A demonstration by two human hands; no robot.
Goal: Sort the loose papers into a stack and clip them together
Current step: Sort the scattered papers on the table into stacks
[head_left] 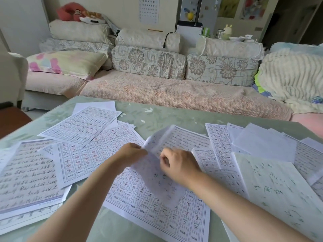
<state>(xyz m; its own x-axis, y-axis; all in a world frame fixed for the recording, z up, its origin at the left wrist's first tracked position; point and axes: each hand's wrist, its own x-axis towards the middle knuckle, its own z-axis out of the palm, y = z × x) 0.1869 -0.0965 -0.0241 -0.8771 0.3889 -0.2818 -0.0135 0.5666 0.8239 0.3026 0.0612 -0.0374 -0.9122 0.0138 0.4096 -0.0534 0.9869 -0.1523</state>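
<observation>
Matt printed papers (83, 127), glossy table (157, 112), quilted cloth sofa (157, 91).

I see loose papers (83, 124) scattered flat across whole near field, overlapping, unstacked. Most printed with grid of boxed characters, red and black. Handwritten lined sheet (28, 173) near left, flat, overlapping pile beneath. Large grid sheet (157, 212) near centre. One curled sheet (157, 165) centre, lifted and bent, upper edge raised. Blank-side sheets (264, 145) far right, overlapping. Pale sheet with sparse writing (279, 187) near right.
</observation>
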